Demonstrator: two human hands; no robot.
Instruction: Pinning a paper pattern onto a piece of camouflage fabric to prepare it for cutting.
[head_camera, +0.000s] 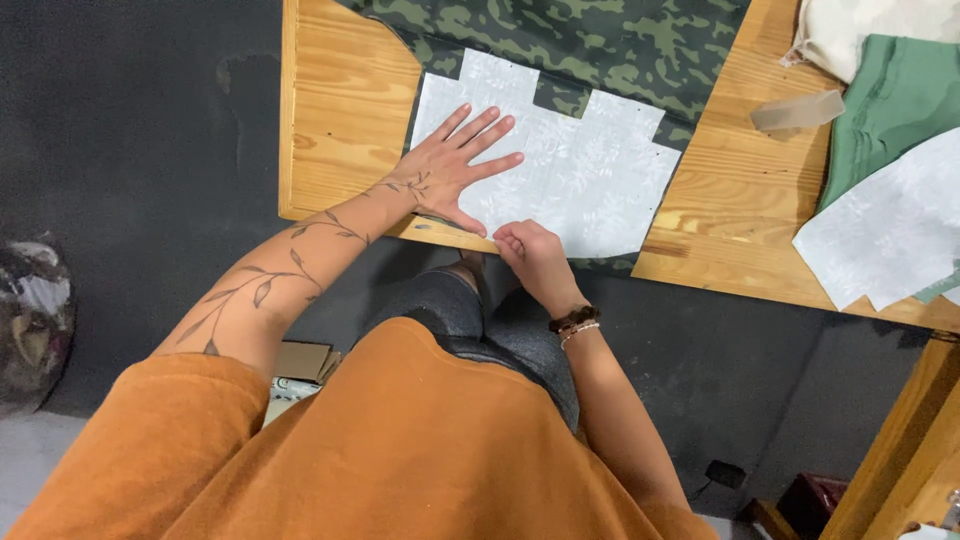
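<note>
Left hand (455, 170) flat and wide open, fingers spread, pressing down on white paper shape (560, 175), holding nothing. Leafy vine drawing running up that bare arm. Right hand (532, 255) curled up small at near edge of same paper shape, fingertips pinched at bottom edge; hard to tell if anything tiny sits between those fingers. Dark bead bands around right wrist. White paper shape lying flat near front edge of wooden table (340, 110), with stepped notches cut along top side and faint leaf print all over. Under paper, green camouflage cloth (600, 40), poking out past top and a bit at bottom. Both hands close together, left one on paper's left part, right one just below and beside left thumb. Off to right side of table, well apart from hands: more white paper pieces (890, 230), plain green cloth (900, 100), cream cloth (870, 25) at top corner, and small see-through block (797, 110) beside green cloth. Orange shirt and grey trousers filling bottom of view. Dark floor below table, with crumpled bag (30, 320) far left.
</note>
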